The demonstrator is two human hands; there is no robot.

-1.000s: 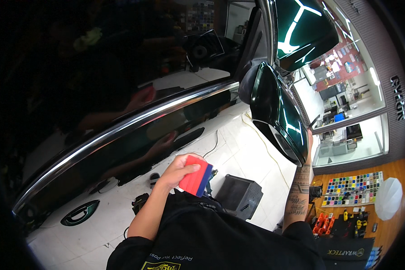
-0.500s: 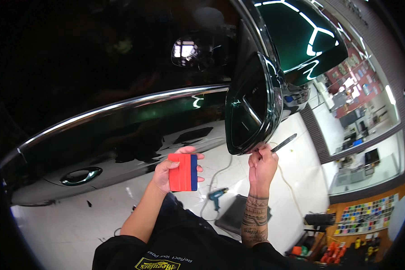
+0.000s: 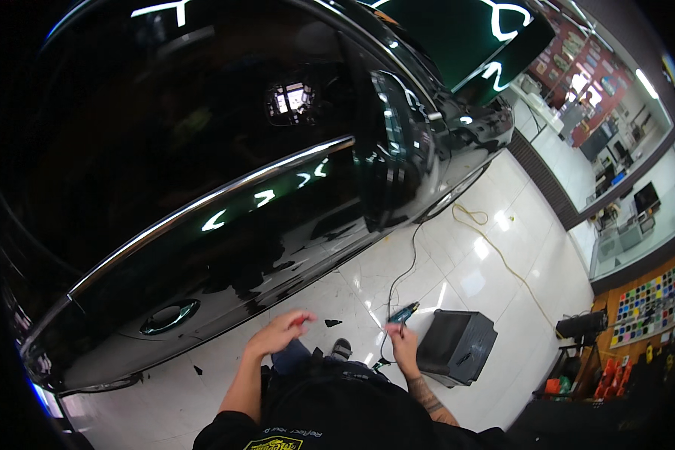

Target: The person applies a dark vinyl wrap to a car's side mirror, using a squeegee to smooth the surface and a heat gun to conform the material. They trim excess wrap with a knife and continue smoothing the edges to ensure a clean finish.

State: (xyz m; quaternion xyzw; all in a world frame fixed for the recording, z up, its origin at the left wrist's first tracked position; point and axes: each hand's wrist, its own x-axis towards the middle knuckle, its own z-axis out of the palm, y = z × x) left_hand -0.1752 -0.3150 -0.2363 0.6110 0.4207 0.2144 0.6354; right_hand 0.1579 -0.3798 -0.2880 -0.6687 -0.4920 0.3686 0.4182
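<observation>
In front of me over the floor, my left hand (image 3: 277,334) is closed on a red squeegee (image 3: 304,319), now turned nearly edge-on, so only a sliver of it shows. To the right, my right hand (image 3: 404,352) is lowered near my waist with its fingers curled together; whatever they hold is hidden and slightly blurred. A teal heat gun (image 3: 403,313) with a dark cord appears just beyond that hand, seemingly on the floor; whether they touch is hard to tell. The dark, glossy car door (image 3: 240,259) and its side mirror (image 3: 390,150) stand ahead of both hands.
A black box (image 3: 457,346) sits on the tiled floor (image 3: 495,262) at my right. A yellowish cord (image 3: 502,259) runs across the tiles. Small dark scraps (image 3: 333,323) lie near my feet. A board of colour swatches (image 3: 652,304) stands at the far right.
My view has swung, and the car and heat gun sit differently in it. The right hand has dropped away from the mirror; its dark slim tool no longer shows. The left hand has turned the squeegee edge-on.
</observation>
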